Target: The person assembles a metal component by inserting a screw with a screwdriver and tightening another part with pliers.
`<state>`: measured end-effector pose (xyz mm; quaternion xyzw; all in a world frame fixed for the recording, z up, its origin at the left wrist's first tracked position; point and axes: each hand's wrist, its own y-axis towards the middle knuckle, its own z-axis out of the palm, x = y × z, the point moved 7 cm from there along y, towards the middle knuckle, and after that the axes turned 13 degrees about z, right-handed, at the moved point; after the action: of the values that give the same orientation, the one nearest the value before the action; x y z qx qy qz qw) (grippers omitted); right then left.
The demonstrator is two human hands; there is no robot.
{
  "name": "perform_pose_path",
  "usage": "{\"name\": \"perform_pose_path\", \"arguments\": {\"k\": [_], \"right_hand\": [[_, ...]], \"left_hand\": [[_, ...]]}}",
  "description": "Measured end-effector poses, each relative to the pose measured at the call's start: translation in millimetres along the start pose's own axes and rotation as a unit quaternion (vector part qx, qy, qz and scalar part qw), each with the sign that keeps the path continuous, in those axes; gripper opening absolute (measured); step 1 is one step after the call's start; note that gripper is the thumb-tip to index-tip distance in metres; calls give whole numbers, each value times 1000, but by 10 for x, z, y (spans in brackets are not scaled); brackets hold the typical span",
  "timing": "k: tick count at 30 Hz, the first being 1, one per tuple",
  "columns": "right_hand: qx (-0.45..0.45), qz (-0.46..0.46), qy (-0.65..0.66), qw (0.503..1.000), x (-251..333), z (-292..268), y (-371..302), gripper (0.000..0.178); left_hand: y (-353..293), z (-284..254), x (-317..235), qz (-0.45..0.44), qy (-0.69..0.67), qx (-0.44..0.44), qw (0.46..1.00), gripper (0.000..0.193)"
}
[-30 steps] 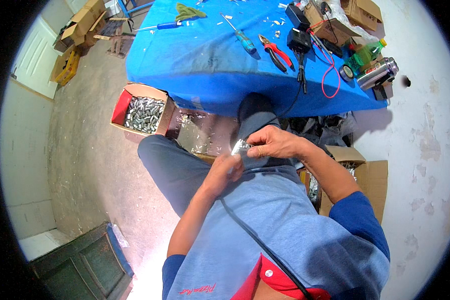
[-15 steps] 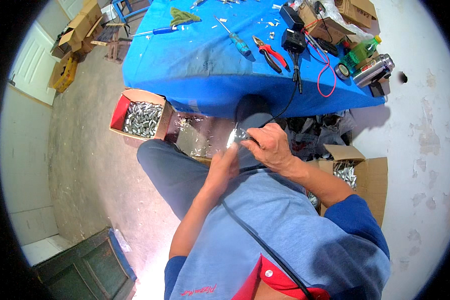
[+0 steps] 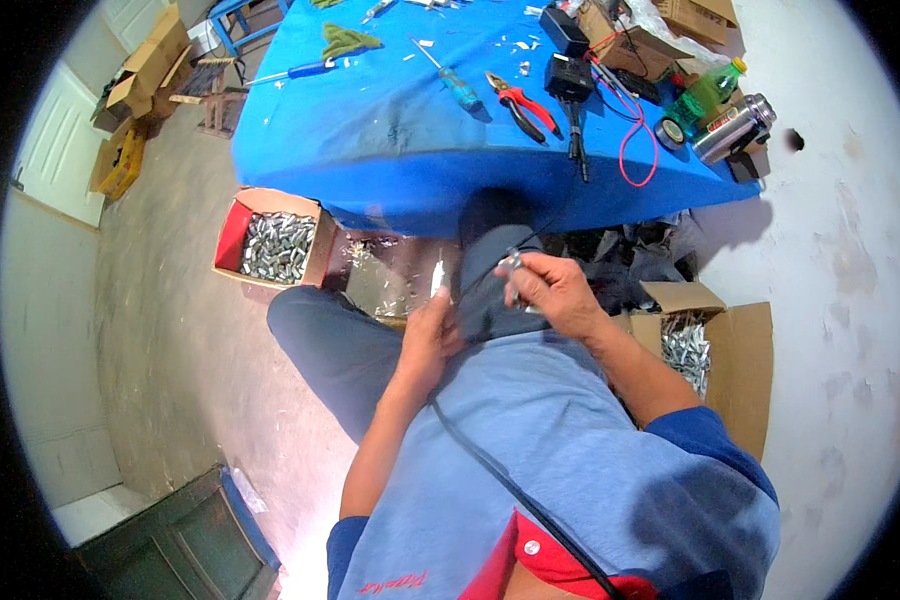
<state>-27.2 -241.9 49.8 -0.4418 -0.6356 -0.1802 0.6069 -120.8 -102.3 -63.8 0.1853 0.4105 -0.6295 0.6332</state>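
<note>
Off the bench's near edge, left hand and right hand, apart, are respectively pinching a white piece and grey piece, finished count remaining unclear.

We see blue-covered table: red-handled pliers near teal-handled screwdriver; green bottle beside steel flask. White door, far left.

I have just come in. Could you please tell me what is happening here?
A person sits by a table covered with blue cloth. Their left hand holds a slim white piece; their right hand pinches a small silvery piece, and the two pieces are apart. An open box of small silvery cylinders stands to the left. Red-handled pliers lie on the cloth.
</note>
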Motion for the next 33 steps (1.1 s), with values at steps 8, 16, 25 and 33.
{"name": "perform_pose_path", "arguments": {"k": [8, 16, 25, 33], "right_hand": [[-458, 134, -135, 869, -2189, -1950, -1147, 36], [-630, 254, -348, 646, -3038, -2964, -2496, 46], [-35, 122, 106, 986, -713, -199, 4, 33], [57, 119, 192, 972, -593, 105, 284, 29]], "left_hand": [[-73, 209, 31, -60, -123, 64, 989, 56], [-51, 357, 158, -126, -111, 58, 984, 59], [-46, 477, 138, -128, 30, 5, 991, 44], [-152, 428, 23, -78, 75, 30, 994, 40]]}}
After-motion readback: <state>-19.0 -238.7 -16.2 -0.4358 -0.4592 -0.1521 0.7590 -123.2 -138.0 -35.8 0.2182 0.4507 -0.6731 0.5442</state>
